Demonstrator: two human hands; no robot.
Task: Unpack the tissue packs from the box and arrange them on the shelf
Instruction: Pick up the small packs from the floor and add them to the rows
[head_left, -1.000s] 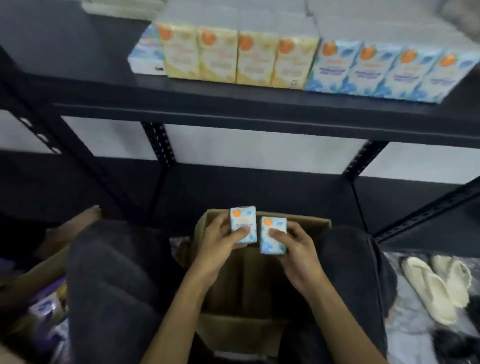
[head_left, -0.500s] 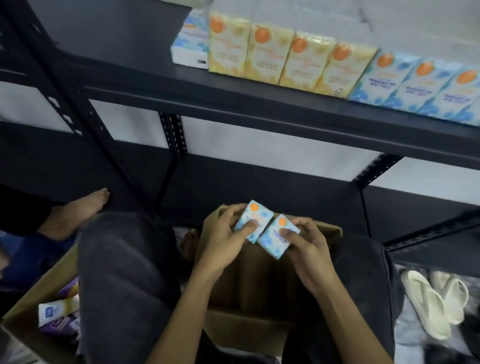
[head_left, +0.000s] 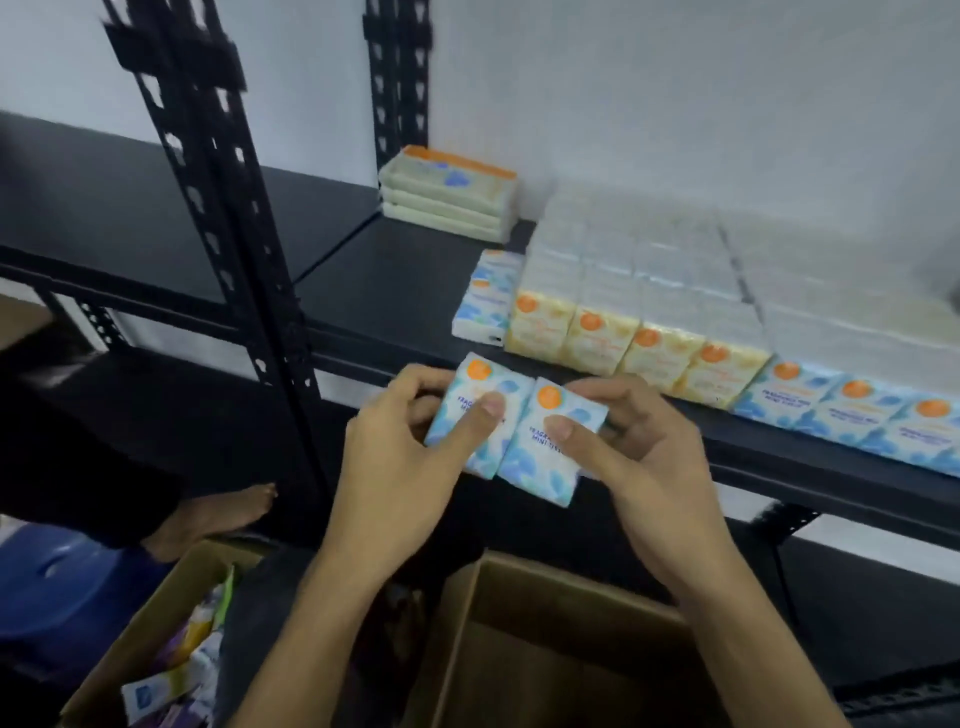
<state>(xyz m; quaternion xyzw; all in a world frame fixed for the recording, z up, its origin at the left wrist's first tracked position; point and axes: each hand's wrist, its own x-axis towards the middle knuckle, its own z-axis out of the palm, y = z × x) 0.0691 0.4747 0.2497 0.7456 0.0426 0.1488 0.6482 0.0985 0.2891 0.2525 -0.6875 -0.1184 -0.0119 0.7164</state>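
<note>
My left hand (head_left: 402, 447) grips a blue-and-white tissue pack (head_left: 470, 402) with an orange dot, thumb across its face. My right hand (head_left: 631, 452) grips a second matching pack (head_left: 545, 457) pressed against the first. Both packs hover just in front of the black shelf's front edge (head_left: 395, 306), above the open cardboard box (head_left: 524, 649). On the shelf stands a row of yellow packs (head_left: 602, 338) and blue packs (head_left: 852, 415), with white pack tops behind. One blue pack (head_left: 483, 301) lies flat at the row's left end.
A stack of flat tissue packs (head_left: 449, 195) sits at the shelf's back by the wall. A black upright post (head_left: 234, 234) stands left of my hands. A second box of mixed packets (head_left: 171, 644) lies lower left, near another person's bare foot (head_left: 218, 519).
Both hands have lifted the two packs up out of the box to shelf level. My view has risen, so the shelf top now shows from above.
</note>
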